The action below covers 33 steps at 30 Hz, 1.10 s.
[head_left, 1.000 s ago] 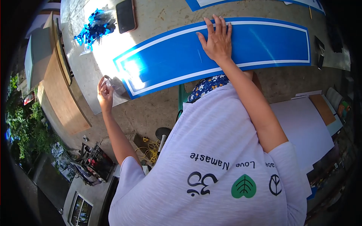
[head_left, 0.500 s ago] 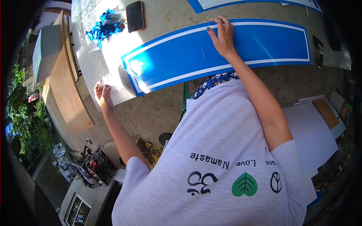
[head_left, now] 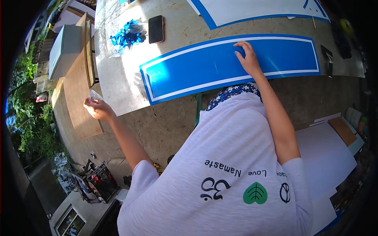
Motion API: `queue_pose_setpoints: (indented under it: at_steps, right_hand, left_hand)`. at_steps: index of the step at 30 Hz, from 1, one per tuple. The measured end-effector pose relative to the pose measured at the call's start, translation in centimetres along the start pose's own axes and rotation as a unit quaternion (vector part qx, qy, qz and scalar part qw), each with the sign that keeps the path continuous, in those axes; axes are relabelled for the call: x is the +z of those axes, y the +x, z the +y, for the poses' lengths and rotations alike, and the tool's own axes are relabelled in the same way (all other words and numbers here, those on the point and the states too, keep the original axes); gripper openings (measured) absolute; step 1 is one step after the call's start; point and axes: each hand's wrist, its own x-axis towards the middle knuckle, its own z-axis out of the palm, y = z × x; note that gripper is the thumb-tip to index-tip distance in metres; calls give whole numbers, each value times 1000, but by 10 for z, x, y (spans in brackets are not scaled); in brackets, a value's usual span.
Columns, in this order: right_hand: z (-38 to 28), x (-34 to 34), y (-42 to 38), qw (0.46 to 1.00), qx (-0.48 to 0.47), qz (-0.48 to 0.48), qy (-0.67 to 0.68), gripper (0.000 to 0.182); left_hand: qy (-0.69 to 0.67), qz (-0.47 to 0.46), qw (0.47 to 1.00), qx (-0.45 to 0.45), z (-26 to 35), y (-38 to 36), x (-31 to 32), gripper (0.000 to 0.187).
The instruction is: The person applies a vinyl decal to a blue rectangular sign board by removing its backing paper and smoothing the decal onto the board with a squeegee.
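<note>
A long blue panel (head_left: pixel 197 67) with a white border line lies along the near side of the table. My right hand (head_left: pixel 249 61) is over its right half, fingers loosely bent and thumb apart, holding nothing; whether it touches the surface is hard to tell. Out past the table's left corner, my left hand (head_left: pixel 98 109) pinches a small piece of clear plastic film (head_left: pixel 94 94). A heap of shiny blue scraps and clear film (head_left: pixel 129 34) sits on the far left of the table, beside a phone (head_left: pixel 156 29) with a dark screen.
The grey table (head_left: pixel 114 74) catches strong sunlight at left. Another white panel with blue edging (head_left: pixel 252 11) lies at the back, near a thin stick (head_left: pixel 314 23). A black object (head_left: pixel 327 59) is at right. Wooden boards (head_left: pixel 76 90) stand beyond the left edge.
My left hand has moved left, off the table's corner, with the clear film. My right hand has drawn back from the panel's far edge toward its middle. The view has shifted slightly.
</note>
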Motion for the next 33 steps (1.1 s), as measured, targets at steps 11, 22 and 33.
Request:
queue_pose_setpoints:
  at_steps: [11,22,33]
  right_hand:
    - [-103,-53,-3,982,-1,13,188,19]
    - [-228,-140,-57,849,-164,-98,492,28]
    - [-328,-152,-111,597,-145,-283,737,38]
  left_hand:
    - [-87,-220,934,267,138,54,196,36]
    - [-600,-269,753,-18,98,74,304,29]
    - [-329,-83,932,125,128,-47,114,11]
